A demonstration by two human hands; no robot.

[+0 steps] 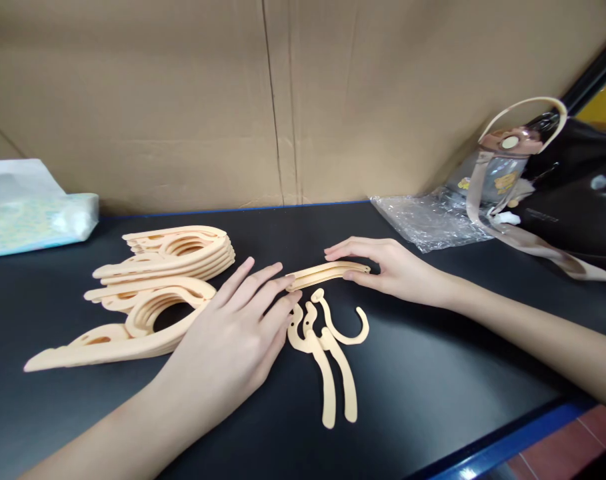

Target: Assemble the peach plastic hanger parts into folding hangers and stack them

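Note:
A slightly bent, grooved cream plastic hanger arm (327, 273) lies on the black table. My right hand (387, 263) curves around its right end, thumb in front and fingers behind. My left hand (253, 320) is spread flat, palm down, with fingertips at the arm's left end. Just below the arm lie a loose hanger hook (355, 341) and two curved hanger pieces (343, 377), partly overlapping. By my left hand's outer side stand two stacks of cream folding hangers, a rear stack (197, 267) and a front stack (133, 350); my left hand hides part of the front one.
At the far left sits a soft plastic-wrapped pack (37, 217). A crumpled clear plastic bag (423, 217), a strapped bottle (503, 167) and a black bag (577, 193) occupy the back right. A cardboard wall (183, 100) stands behind the black table (433, 400).

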